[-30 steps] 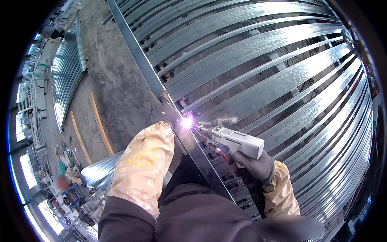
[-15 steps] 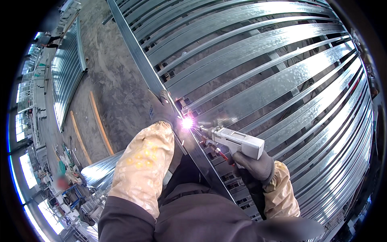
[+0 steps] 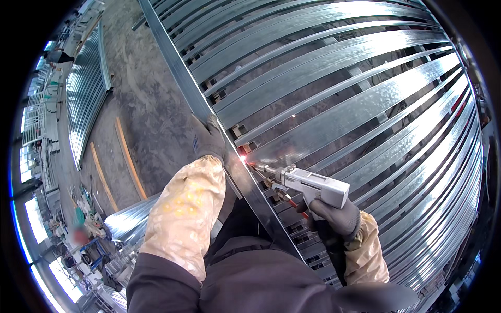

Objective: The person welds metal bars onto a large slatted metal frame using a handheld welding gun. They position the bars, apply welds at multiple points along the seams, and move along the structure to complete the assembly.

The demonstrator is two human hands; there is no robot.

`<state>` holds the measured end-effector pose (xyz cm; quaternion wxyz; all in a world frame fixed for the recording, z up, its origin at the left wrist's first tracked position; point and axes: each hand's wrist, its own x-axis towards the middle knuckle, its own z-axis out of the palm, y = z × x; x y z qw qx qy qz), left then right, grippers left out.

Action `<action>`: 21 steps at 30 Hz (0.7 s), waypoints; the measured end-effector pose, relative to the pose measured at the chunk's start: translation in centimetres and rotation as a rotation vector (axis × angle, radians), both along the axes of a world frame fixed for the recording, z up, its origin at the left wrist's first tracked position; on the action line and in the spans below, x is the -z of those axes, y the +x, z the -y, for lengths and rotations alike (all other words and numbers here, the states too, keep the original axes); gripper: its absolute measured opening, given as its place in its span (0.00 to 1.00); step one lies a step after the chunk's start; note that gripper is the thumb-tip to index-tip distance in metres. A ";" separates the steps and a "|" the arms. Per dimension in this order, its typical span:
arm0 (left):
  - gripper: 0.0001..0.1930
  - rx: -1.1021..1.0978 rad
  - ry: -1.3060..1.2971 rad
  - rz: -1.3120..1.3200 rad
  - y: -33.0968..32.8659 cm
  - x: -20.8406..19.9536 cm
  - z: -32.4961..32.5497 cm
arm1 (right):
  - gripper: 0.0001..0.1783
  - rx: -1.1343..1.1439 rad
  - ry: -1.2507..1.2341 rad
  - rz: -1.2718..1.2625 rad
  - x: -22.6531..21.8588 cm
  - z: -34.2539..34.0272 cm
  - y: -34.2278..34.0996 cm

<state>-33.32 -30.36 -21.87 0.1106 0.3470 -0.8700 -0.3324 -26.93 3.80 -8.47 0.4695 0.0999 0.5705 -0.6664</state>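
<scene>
My right hand (image 3: 336,218), in a dark grey glove, is closed around the grip of a pale handheld welding gun (image 3: 313,185). The gun's narrow nozzle points left at the long steel edge rail (image 3: 180,78) of a large slatted metal panel (image 3: 334,99). A small red-white glow (image 3: 243,158) shows on the rail at the tip. Just left of the glow, my left hand (image 3: 209,140), also gloved, grips the rail's outer edge; some of its fingers are hidden. Pale protective sleeves cover both forearms.
Two wooden strips (image 3: 130,159) lie on the concrete floor to the left. Beyond them another slatted metal panel (image 3: 86,94) stands, with tools and clutter (image 3: 94,245) nearer the lower left. Shiny metal sheeting (image 3: 130,219) lies beside my left sleeve.
The bright pinkish-white welding flare has shrunk to a small red glow. My right hand and the gun have shifted slightly right and down, while my left hand stays in place.
</scene>
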 end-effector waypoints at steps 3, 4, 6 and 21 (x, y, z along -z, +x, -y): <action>0.35 0.024 -0.028 0.065 0.1 0.8 1.0 | 0.27 0.013 0.011 0.048 -0.6 -0.1 -0.1; 0.35 0.016 -0.008 0.073 0.0 0.4 0.7 | 0.27 0.015 0.006 0.048 -0.6 -0.2 -0.1; 0.35 -0.001 0.031 0.090 -0.2 -0.3 0.0 | 0.27 0.020 -0.001 0.047 -0.6 -0.3 0.0; 0.30 0.026 -0.079 -0.075 0.4 1.5 1.2 | 0.26 -0.036 0.030 0.075 -1.3 -0.2 -0.3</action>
